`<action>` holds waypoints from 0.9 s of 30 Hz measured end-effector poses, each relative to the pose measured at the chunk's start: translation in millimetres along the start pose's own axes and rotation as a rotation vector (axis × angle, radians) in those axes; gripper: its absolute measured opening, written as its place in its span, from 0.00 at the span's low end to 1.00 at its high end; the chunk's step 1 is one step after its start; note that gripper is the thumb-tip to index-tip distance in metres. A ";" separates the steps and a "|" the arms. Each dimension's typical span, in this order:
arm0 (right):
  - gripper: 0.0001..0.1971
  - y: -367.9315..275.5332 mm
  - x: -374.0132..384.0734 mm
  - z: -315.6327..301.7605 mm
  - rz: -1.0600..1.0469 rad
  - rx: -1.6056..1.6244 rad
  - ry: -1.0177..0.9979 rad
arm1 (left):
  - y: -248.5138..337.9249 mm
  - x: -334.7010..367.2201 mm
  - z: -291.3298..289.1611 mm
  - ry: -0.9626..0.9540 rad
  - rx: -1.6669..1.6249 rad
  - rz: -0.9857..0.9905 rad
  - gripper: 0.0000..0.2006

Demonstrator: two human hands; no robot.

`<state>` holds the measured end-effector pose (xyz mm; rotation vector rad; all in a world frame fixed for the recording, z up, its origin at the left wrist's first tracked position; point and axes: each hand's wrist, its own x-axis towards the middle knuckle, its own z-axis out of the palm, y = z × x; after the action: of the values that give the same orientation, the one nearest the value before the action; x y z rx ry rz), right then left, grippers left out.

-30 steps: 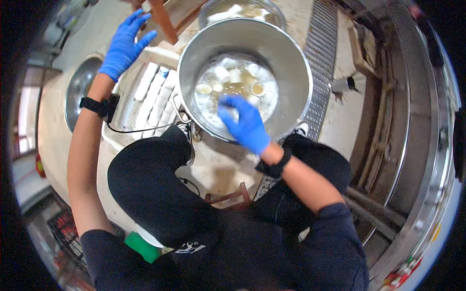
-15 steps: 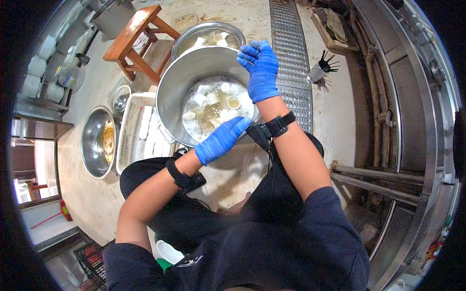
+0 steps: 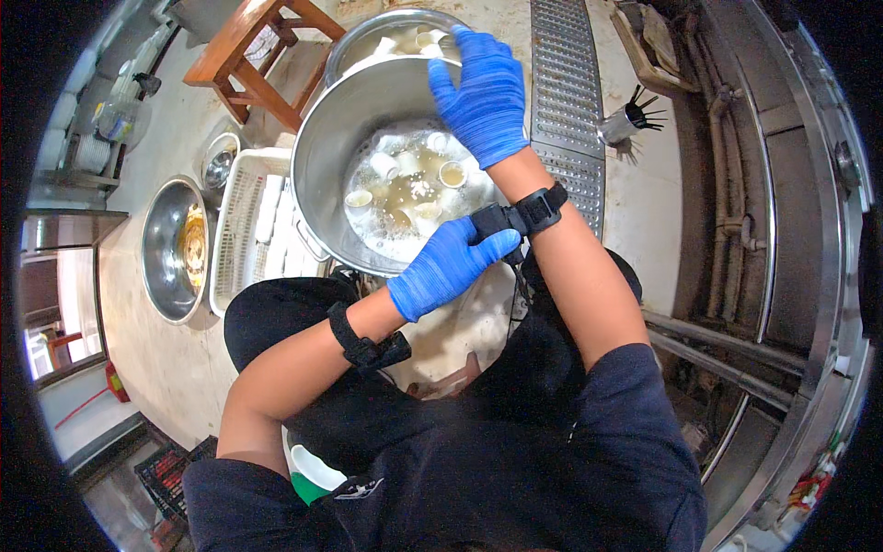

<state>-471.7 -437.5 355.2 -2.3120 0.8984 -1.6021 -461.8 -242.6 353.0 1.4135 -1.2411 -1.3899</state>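
A large steel pot (image 3: 317, 138) stands before my knees, holding cloudy, foamy water with several small white cups (image 3: 451, 174) in it. Gloved in blue knit, my right hand (image 3: 486, 99) is raised over the pot's right rim, palm down, its fingers extended and apart with nothing in them. My left hand (image 3: 448, 267), in a matching glove, is at the right wrist. Its thumb and fingers close around the black box (image 3: 494, 222) on the black wrist strap (image 3: 541, 209); the fingertips are partly hidden. Another black strap (image 3: 361, 345) circles my left wrist.
Behind the pot sits a steel basin (image 3: 348, 53) with more white cups in water. Left are a white plastic basket (image 3: 225, 248), a steel bowl (image 3: 166, 253) and a wooden stool (image 3: 241, 69). Right lie a metal drain grate (image 3: 567, 101) and a canister of black sticks (image 3: 618, 127).
My left hand has moved slightly right and down, from the pot's near rim onto the wrist box. My right hand's fingers have straightened and spread. The view has shifted a little.
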 end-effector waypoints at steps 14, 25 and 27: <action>0.10 24.3 -33.7 13.4 0.984 0.916 -0.201 | -13.3 -2.3 -11.6 -0.118 0.063 -0.192 0.26; 0.14 53.4 -35.2 -25.2 0.773 0.664 -0.248 | -91.0 99.7 -167.1 0.077 0.804 -0.305 0.26; 0.14 46.9 -32.1 -26.0 0.772 0.626 -0.280 | -126.6 117.4 -190.0 0.000 1.062 -0.350 0.28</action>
<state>-519.9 -451.8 318.1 -1.4415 0.8900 -0.9951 -267.8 -348.0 221.9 2.4165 -1.9263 -0.9111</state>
